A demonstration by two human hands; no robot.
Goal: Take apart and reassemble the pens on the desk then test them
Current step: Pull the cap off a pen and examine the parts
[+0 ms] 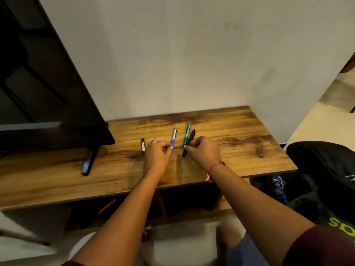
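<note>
Your left hand (157, 153) lay over the middle of the worktop (240, 148), its fingers curled, with thumb and forefinger pinching the near end of the blue pen (174, 138). That pen ran away from you toward the wall (172, 54), and its far end was white.

Your right hand (204, 150) was just beside it, fingers curled as well, with the fingertips on the near part of the teal pen (187, 133) and the black pen (191, 138). Those two lay side by side, touching or nearly so, and the black one's tip poked out below your fingers. I could not tell which of the two you gripped, or whether you gripped either. A red thread (215, 166) circled that wrist.

A small black bar (143, 147) lay on the worktop just left of your left hand. Farther left stood a dark screen (48, 83), one foot (88, 160) resting on the wood. A black bag (326, 169) sat off the worktop's right end.
</note>
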